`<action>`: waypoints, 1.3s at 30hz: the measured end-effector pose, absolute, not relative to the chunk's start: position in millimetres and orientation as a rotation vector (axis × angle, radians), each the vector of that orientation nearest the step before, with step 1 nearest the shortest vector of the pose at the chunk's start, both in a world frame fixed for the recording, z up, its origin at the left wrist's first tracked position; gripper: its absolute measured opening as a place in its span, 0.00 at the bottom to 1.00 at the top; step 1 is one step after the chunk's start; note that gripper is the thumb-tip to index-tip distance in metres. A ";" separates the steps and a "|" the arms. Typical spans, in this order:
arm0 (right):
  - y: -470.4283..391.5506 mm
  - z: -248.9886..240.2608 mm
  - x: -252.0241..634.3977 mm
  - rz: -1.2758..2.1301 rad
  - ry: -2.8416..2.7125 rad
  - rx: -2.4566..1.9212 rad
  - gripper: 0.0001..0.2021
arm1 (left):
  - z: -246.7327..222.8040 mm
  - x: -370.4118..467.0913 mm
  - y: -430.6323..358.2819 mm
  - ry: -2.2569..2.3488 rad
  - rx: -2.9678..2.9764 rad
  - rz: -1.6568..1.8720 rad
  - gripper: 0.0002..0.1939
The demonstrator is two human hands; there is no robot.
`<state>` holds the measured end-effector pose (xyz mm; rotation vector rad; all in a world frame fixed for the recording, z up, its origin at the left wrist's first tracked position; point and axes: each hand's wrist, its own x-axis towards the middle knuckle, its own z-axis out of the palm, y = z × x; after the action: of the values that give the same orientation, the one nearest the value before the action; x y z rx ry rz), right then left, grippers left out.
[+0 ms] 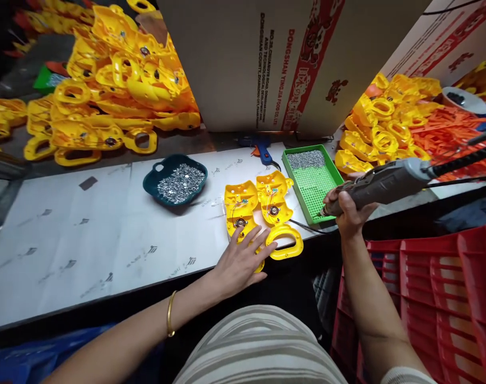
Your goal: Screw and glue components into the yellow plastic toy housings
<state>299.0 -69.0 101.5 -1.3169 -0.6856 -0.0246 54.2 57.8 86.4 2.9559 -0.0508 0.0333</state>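
Note:
My left hand (243, 258) lies with spread fingers on the lower part of a yellow plastic shell (241, 198) at the table's front edge. Beside it is a second yellow shell (274, 194) with a ring handle; small electronic parts and thin wires show inside both. My right hand (349, 213) is wrapped around a grey and black electric screwdriver (382, 181), whose tip points down over the green tray (337, 176). Small screws (306, 159) fill the tray's far end. Left of the shells, a dark teal bowl (149, 184) holds many small metal screws (181, 182).
A blue glue gun (262, 152) lies behind the shells, before a large cardboard box (227, 64). Yellow shells (119, 90) are piled at the back left, more (379, 128) at the right beside orange strips (451, 138). A red crate (430, 256) stands low at the right.

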 end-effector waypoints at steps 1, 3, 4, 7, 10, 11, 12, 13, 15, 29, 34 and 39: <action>-70.6 101.2 298.9 -0.036 -0.713 -1.338 0.16 | 86.3 53.1 60.5 -0.049 2.971 -0.016 0.31; -75.6 103.3 295.6 -0.126 -0.768 -1.392 0.16 | 87.3 48.9 66.9 -0.039 2.999 -0.087 0.27; -78.9 105.3 291.5 -0.234 -0.768 -1.412 0.17 | 88.4 46.0 70.3 -0.032 3.015 -0.115 0.26; -87.6 114.1 267.1 -0.796 -0.642 -1.358 0.19 | 91.3 36.4 80.2 -0.016 3.071 -0.171 0.22; -77.4 122.2 235.2 -1.021 -0.692 -1.307 0.13 | 91.4 26.8 88.7 0.001 3.130 -0.164 0.20; -66.3 123.7 227.9 -0.858 -0.847 -1.354 0.13 | 90.9 23.8 91.3 0.009 3.147 -0.151 0.20; -51.1 124.4 224.1 -0.671 -0.987 -1.402 0.13 | 90.5 20.9 93.8 0.023 3.163 -0.132 0.21; -32.1 124.5 224.6 -0.493 -1.089 -1.451 0.13 | 90.3 17.9 96.3 0.042 3.177 -0.111 0.21; 13.3 123.7 237.7 -0.224 -1.101 -1.615 0.13 | 90.3 11.2 101.2 0.075 3.203 -0.074 0.22; 144.1 77.8 335.8 0.325 -0.706 -2.388 0.14 | 86.3 -35.6 121.1 0.256 3.202 0.112 0.18; 127.2 86.0 329.6 0.426 -0.713 -2.154 0.14 | 88.9 -44.4 132.7 0.162 3.144 0.066 0.15; 63.0 105.3 289.9 0.671 -0.674 -1.600 0.19 | 104.1 -63.8 156.0 -0.017 3.090 -0.029 0.19</action>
<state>289.9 63.0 105.3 -1.6004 -0.6738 0.6708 -63.8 156.0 104.1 3.0902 -0.0171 -0.0288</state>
